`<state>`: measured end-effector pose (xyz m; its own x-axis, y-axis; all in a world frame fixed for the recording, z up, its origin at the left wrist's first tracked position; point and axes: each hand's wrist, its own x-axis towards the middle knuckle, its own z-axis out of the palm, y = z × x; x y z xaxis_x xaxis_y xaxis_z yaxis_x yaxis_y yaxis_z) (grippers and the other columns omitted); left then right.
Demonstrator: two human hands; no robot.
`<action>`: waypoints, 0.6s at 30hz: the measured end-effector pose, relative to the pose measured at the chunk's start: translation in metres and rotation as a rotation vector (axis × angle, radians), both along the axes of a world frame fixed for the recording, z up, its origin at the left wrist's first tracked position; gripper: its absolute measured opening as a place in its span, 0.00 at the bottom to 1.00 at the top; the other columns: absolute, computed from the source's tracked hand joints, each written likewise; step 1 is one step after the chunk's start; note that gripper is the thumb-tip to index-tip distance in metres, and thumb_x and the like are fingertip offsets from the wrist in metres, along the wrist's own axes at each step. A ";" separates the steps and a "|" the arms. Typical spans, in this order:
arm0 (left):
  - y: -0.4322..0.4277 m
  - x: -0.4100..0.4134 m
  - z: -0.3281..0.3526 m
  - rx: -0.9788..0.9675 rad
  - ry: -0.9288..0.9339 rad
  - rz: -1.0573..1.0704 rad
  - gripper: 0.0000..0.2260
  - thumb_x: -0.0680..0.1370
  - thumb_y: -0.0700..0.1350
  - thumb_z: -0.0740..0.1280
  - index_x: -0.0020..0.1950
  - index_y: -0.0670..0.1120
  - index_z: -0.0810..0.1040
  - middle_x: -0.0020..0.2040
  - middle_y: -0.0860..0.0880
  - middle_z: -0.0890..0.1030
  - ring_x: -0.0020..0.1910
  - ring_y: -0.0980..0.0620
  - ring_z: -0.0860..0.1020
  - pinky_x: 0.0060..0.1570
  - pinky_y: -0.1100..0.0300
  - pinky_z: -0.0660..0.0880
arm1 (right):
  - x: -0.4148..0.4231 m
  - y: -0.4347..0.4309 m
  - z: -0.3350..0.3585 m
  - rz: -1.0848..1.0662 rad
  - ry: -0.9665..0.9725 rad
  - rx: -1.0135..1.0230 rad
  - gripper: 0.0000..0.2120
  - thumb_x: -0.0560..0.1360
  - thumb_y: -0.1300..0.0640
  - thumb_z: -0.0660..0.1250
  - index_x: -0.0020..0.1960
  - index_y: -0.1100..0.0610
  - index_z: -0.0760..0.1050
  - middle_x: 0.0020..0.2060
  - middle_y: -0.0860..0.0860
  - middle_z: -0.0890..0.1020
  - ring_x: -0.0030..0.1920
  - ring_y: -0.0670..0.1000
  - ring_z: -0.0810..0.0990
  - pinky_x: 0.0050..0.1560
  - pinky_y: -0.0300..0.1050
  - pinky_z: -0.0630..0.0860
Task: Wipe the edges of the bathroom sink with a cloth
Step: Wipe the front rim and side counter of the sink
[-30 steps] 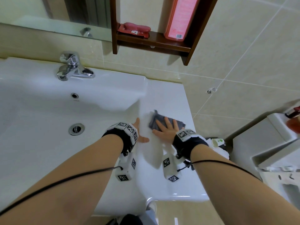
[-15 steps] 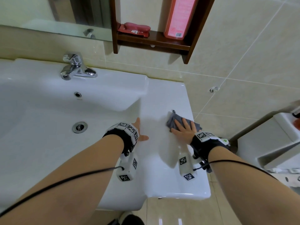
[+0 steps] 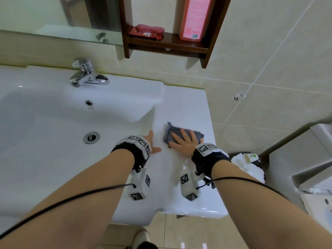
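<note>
Flat palm on the cloth [image 3: 169,133], right ledge of the sink [image 3: 186,108].
Right hand [image 3: 185,143] spread, pressing, not gripping; left hand [image 3: 152,142] flat alongside, bracing. Looks soft, light, floppy; likely to bunch on slick porcelain, so best pinned under the palm.

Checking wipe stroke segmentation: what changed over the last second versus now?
The right hand, flat on the grey cloth, slid it out to the right edge of the sink ledge, then back toward the basin. No grasp or release. The left hand stayed flat on the ledge; faucet unchanged.
</note>
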<state>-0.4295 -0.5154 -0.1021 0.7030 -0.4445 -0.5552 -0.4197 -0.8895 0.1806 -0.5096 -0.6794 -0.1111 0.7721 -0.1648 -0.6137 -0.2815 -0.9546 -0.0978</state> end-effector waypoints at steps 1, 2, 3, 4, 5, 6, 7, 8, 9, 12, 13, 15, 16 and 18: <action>0.001 0.000 0.001 0.005 0.004 -0.004 0.40 0.77 0.60 0.60 0.78 0.45 0.40 0.76 0.41 0.59 0.74 0.40 0.62 0.72 0.49 0.60 | -0.005 -0.011 0.001 0.017 0.015 -0.030 0.31 0.73 0.34 0.52 0.70 0.32 0.39 0.73 0.44 0.30 0.72 0.58 0.29 0.67 0.69 0.35; 0.003 -0.001 0.002 0.012 0.015 -0.010 0.40 0.77 0.60 0.60 0.78 0.46 0.40 0.77 0.41 0.58 0.74 0.41 0.61 0.73 0.49 0.58 | -0.009 -0.023 0.001 0.007 0.022 -0.051 0.31 0.73 0.34 0.52 0.70 0.32 0.39 0.73 0.45 0.30 0.72 0.59 0.29 0.67 0.70 0.36; 0.005 -0.002 0.003 0.016 0.031 -0.015 0.40 0.77 0.61 0.59 0.78 0.46 0.39 0.77 0.42 0.57 0.75 0.41 0.60 0.73 0.49 0.58 | -0.013 -0.031 0.000 -0.023 0.013 -0.057 0.31 0.73 0.33 0.49 0.71 0.33 0.40 0.73 0.45 0.31 0.73 0.59 0.29 0.68 0.71 0.36; 0.006 -0.003 0.003 0.016 0.050 -0.017 0.40 0.77 0.61 0.59 0.77 0.47 0.38 0.77 0.42 0.56 0.75 0.41 0.59 0.73 0.49 0.57 | -0.015 -0.038 -0.001 -0.055 0.004 -0.059 0.31 0.73 0.33 0.47 0.72 0.35 0.40 0.74 0.45 0.32 0.73 0.58 0.30 0.68 0.71 0.37; 0.008 -0.003 0.003 0.012 0.071 -0.015 0.41 0.77 0.61 0.60 0.77 0.47 0.37 0.77 0.43 0.56 0.75 0.41 0.59 0.74 0.50 0.57 | -0.015 -0.042 -0.002 -0.074 0.002 -0.067 0.31 0.73 0.33 0.45 0.73 0.37 0.40 0.74 0.46 0.33 0.73 0.57 0.31 0.69 0.70 0.38; 0.009 -0.004 0.004 0.004 0.089 -0.011 0.42 0.77 0.61 0.60 0.77 0.47 0.37 0.77 0.43 0.56 0.75 0.42 0.59 0.74 0.50 0.56 | -0.014 -0.042 -0.003 -0.083 0.012 -0.086 0.31 0.73 0.33 0.44 0.73 0.38 0.40 0.74 0.46 0.34 0.74 0.58 0.31 0.70 0.69 0.39; 0.010 -0.005 0.004 -0.007 0.102 -0.007 0.43 0.76 0.62 0.61 0.77 0.47 0.36 0.77 0.43 0.56 0.75 0.42 0.59 0.74 0.51 0.56 | -0.011 -0.039 -0.004 -0.101 0.020 -0.097 0.32 0.73 0.33 0.45 0.73 0.38 0.40 0.75 0.46 0.34 0.73 0.58 0.32 0.70 0.67 0.40; 0.011 -0.006 0.005 -0.017 0.114 -0.005 0.44 0.75 0.62 0.62 0.77 0.47 0.36 0.77 0.44 0.56 0.75 0.43 0.59 0.73 0.52 0.57 | -0.008 -0.032 -0.003 -0.159 0.011 -0.081 0.32 0.73 0.31 0.46 0.73 0.37 0.40 0.75 0.45 0.35 0.73 0.59 0.32 0.71 0.67 0.40; 0.012 -0.007 0.005 -0.025 0.125 -0.005 0.46 0.74 0.62 0.64 0.77 0.46 0.36 0.77 0.44 0.57 0.75 0.43 0.60 0.73 0.52 0.58 | -0.004 -0.023 -0.004 -0.215 -0.007 -0.055 0.33 0.72 0.30 0.46 0.72 0.36 0.39 0.74 0.44 0.35 0.73 0.58 0.32 0.70 0.67 0.39; 0.015 -0.012 0.005 -0.053 0.137 0.003 0.51 0.71 0.61 0.69 0.77 0.46 0.35 0.76 0.44 0.60 0.73 0.43 0.63 0.72 0.53 0.61 | 0.007 0.015 -0.006 -0.136 -0.039 -0.004 0.33 0.70 0.27 0.44 0.70 0.33 0.36 0.74 0.42 0.35 0.74 0.56 0.31 0.67 0.68 0.34; 0.015 -0.014 0.005 -0.070 0.132 -0.001 0.52 0.70 0.61 0.70 0.77 0.46 0.36 0.75 0.44 0.62 0.73 0.43 0.64 0.71 0.54 0.62 | 0.009 0.028 -0.008 -0.081 -0.056 0.009 0.33 0.70 0.27 0.44 0.70 0.32 0.37 0.74 0.41 0.35 0.74 0.55 0.31 0.67 0.68 0.32; 0.016 -0.017 0.003 -0.125 0.127 -0.023 0.52 0.70 0.58 0.72 0.78 0.46 0.38 0.74 0.44 0.66 0.70 0.44 0.68 0.69 0.56 0.65 | 0.012 0.047 -0.011 -0.022 -0.080 0.013 0.32 0.70 0.28 0.44 0.71 0.32 0.38 0.75 0.41 0.37 0.74 0.54 0.32 0.67 0.68 0.32; 0.018 -0.017 0.002 -0.150 0.131 -0.034 0.51 0.70 0.57 0.73 0.78 0.47 0.38 0.73 0.45 0.66 0.68 0.44 0.70 0.67 0.56 0.65 | 0.013 0.050 -0.010 -0.020 -0.085 0.011 0.31 0.71 0.28 0.44 0.71 0.33 0.39 0.75 0.42 0.38 0.74 0.54 0.32 0.67 0.67 0.32; 0.020 -0.018 -0.002 -0.166 0.142 -0.025 0.52 0.69 0.57 0.73 0.78 0.47 0.38 0.72 0.46 0.68 0.68 0.44 0.71 0.67 0.57 0.66 | 0.011 0.047 -0.007 -0.006 -0.067 0.026 0.30 0.73 0.31 0.46 0.72 0.34 0.40 0.75 0.42 0.37 0.74 0.55 0.32 0.68 0.67 0.34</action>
<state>-0.4472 -0.4955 -0.1038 0.6101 -0.5548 -0.5656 -0.4015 -0.8319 0.3830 -0.4983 -0.6322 -0.1186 0.8109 -0.1545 -0.5644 -0.2793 -0.9498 -0.1411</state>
